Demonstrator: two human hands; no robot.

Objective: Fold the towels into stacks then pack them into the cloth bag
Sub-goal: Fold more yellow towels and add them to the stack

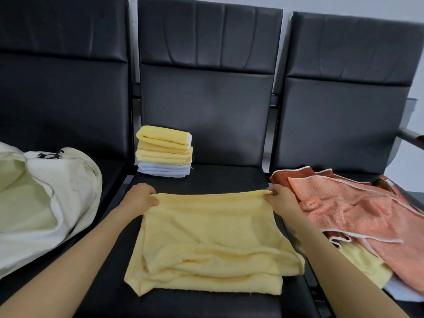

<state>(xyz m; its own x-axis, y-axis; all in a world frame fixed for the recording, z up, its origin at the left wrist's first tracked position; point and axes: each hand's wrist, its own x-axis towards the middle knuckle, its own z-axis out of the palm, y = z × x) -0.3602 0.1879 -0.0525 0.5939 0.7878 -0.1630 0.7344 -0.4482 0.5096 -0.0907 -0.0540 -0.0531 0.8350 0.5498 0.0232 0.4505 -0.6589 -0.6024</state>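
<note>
A yellow towel lies on the middle black seat, its near part doubled under in loose folds. My left hand pinches its far left corner and my right hand pinches its far right corner, holding the far edge stretched between them. Behind it, at the seat's back left, stands a stack of folded towels, yellow ones on top of white ones. The cream cloth bag lies open on the left seat.
A heap of unfolded orange and rust towels covers the right seat, with a yellow towel and a white one poking out beneath it. Black seat backs rise behind all three seats. A metal armrest juts in at the far right.
</note>
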